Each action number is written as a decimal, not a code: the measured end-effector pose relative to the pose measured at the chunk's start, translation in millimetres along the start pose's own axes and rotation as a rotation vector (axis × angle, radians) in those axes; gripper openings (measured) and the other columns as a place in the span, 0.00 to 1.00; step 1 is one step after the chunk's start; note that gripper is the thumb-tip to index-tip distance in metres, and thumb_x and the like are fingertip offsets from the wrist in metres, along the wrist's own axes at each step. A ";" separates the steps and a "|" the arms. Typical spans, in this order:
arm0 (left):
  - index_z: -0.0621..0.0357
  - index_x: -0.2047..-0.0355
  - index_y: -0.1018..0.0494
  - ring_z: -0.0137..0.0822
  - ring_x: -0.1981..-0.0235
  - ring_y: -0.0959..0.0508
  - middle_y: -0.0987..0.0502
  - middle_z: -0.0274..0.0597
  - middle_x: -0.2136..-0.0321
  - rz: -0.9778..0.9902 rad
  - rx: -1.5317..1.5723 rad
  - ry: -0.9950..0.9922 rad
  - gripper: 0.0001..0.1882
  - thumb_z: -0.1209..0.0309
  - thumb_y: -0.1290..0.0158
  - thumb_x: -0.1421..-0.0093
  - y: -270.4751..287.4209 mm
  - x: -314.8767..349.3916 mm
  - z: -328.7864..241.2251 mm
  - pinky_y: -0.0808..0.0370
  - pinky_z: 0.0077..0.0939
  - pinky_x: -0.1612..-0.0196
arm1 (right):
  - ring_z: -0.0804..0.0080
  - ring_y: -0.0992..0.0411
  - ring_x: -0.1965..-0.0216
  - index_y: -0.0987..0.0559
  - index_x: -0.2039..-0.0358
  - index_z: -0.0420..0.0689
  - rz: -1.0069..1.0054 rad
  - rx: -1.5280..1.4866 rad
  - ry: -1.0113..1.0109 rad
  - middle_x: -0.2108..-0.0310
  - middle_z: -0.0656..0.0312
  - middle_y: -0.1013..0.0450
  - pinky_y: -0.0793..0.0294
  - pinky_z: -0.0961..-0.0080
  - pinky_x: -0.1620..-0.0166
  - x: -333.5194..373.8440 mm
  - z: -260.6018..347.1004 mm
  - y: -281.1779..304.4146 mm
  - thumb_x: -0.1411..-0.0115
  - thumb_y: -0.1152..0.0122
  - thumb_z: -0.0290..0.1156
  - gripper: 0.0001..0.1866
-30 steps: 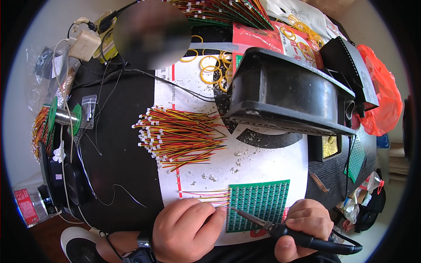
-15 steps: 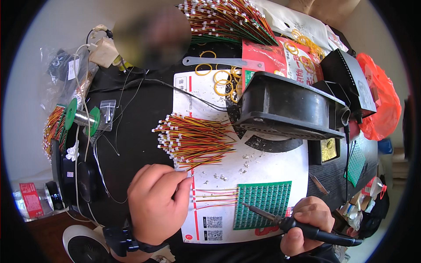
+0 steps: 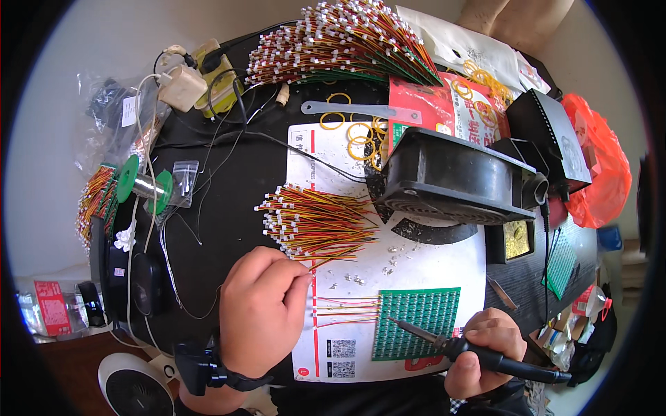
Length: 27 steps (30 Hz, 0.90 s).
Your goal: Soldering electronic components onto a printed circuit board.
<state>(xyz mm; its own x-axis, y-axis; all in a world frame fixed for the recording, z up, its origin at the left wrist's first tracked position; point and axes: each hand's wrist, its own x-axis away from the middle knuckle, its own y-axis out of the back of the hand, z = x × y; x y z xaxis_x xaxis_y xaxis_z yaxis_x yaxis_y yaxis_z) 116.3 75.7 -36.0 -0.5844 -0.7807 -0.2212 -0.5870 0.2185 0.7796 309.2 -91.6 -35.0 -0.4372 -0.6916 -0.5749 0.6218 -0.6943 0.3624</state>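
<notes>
1. Lying on a white printed sheet [image 3: 444, 267] on the black desk [image 3: 229, 208], a green circuit board [image 3: 420, 333] has thin wires [image 3: 347, 314] at its left edge.
2. The sheet bears a red stripe, black lettering and square codes; a clear jar at far left wears a red label [image 3: 50, 308].
3. Right hand [image 3: 491, 347]: grip clamped around a soldering iron [image 3: 513, 371], tip over the board's left part.
4. Left hand [image 3: 260, 305]: fingertips at the wire bundle's [image 3: 316, 225] lower edge; I cannot tell whether its grip is clamped on one.
</notes>
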 end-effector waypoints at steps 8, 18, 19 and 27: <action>0.62 0.73 0.26 0.42 0.75 0.23 0.23 0.44 0.73 0.013 -0.055 -0.167 0.09 0.86 0.43 0.55 8.2 -0.7 0.4 0.25 0.33 0.71 | 0.73 0.35 0.84 0.29 0.69 0.35 -0.027 0.017 -0.012 0.81 0.59 0.33 0.36 0.77 0.79 -0.3 2.3 -0.2 0.41 0.37 0.39 0.18; 0.64 0.66 0.19 0.35 0.75 0.22 0.22 0.46 0.73 0.176 0.326 -0.097 0.15 0.88 0.49 0.52 23.2 4.5 -18.9 0.26 0.24 0.70 | 0.74 0.35 0.84 0.29 0.68 0.35 0.020 -0.103 -0.024 0.81 0.59 0.33 0.37 0.77 0.80 5.0 -7.3 13.4 0.41 0.36 0.38 0.18; 0.65 0.67 0.19 0.36 0.74 0.21 0.22 0.47 0.72 0.199 0.390 -0.057 0.13 0.88 0.47 0.51 23.1 4.8 -25.2 0.25 0.24 0.69 | 0.74 0.35 0.85 0.29 0.68 0.35 -0.002 -0.105 -0.019 0.82 0.60 0.33 0.37 0.77 0.80 6.4 -8.7 11.5 0.41 0.36 0.38 0.18; 0.67 0.67 0.19 0.36 0.69 0.17 0.19 0.49 0.70 0.238 0.570 -0.065 0.08 0.85 0.36 0.49 8.8 9.6 -32.3 0.21 0.25 0.63 | 0.74 0.35 0.85 0.28 0.68 0.36 0.005 -0.031 -0.012 0.82 0.59 0.31 0.36 0.77 0.79 0.3 -1.1 4.1 0.44 0.33 0.39 0.18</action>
<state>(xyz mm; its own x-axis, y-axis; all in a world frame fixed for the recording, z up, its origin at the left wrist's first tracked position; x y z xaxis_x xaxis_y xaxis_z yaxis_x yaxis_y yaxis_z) 123.6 51.2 -12.3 -0.7587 -0.6386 -0.1289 -0.6325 0.6746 0.3807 312.3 -94.5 -34.5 -0.4414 -0.6975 -0.5644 0.6436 -0.6845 0.3426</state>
